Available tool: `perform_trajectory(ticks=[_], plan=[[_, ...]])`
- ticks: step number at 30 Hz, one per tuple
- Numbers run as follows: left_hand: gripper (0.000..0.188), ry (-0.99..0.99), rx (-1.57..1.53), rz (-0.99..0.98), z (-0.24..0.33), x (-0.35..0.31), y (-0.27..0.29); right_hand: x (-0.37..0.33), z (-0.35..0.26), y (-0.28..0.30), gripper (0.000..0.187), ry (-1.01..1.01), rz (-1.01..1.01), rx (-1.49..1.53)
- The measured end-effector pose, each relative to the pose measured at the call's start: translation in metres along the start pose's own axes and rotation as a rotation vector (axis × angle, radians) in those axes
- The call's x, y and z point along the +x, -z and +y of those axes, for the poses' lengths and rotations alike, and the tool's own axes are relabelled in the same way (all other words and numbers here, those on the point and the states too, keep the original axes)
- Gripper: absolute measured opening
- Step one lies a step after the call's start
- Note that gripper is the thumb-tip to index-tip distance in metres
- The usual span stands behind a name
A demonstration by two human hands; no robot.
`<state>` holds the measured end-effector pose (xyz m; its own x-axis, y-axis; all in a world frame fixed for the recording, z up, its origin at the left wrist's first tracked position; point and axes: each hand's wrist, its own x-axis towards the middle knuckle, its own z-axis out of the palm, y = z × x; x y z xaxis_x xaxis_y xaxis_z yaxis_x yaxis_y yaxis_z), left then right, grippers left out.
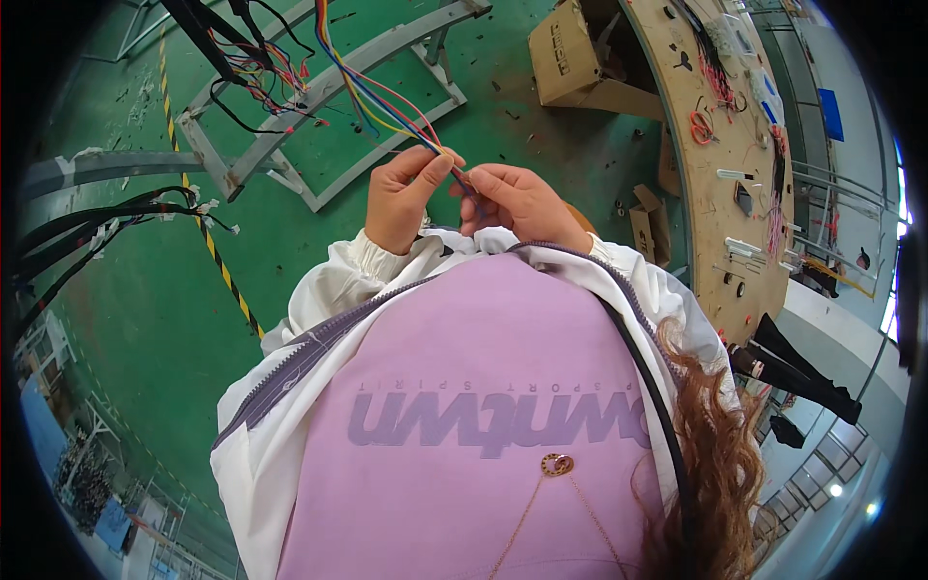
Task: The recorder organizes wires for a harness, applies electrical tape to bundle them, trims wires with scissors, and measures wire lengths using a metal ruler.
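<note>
The coloured wires run into the left hand, whose fingers pinch them; the right hand closes its fingers on them just beside. The wires should be kept parallel, untwisted.

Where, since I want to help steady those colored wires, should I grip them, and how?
Probably pinch the colored wires along their upper stretch, coming from the person's right: there they run close together, beyond the left hand and right hand, while a tangle of wires sits to their left.
</note>
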<state>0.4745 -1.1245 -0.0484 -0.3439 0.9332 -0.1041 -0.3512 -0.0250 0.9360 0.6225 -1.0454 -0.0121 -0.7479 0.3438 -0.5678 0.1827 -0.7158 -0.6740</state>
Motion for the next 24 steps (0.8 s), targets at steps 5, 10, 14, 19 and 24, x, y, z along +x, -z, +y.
perform_trajectory(ticks=[5, 10, 14, 19, 24], plan=[[0.015, -0.026, 0.058, -0.013, -0.001, 0.002, 0.002, -0.001, -0.002, -0.003, 0.027, 0.009, 0.021, -0.012], [0.015, -0.037, 0.067, -0.018, -0.001, 0.004, 0.001, 0.006, 0.003, -0.002, 0.024, 0.061, 0.019, -0.072], [0.018, 0.086, -0.086, -0.092, 0.002, 0.003, 0.002, 0.009, 0.004, 0.001, 0.02, 0.117, 0.002, -0.186], [0.023, 0.25, -0.408, -0.247, -0.011, 0.002, 0.01, 0.011, 0.003, 0.002, 0.018, 0.086, -0.079, -0.18], [0.032, 0.19, -0.489, -0.302, -0.008, 0.002, 0.011, 0.015, 0.001, 0.002, 0.019, 0.037, -0.131, -0.125]])
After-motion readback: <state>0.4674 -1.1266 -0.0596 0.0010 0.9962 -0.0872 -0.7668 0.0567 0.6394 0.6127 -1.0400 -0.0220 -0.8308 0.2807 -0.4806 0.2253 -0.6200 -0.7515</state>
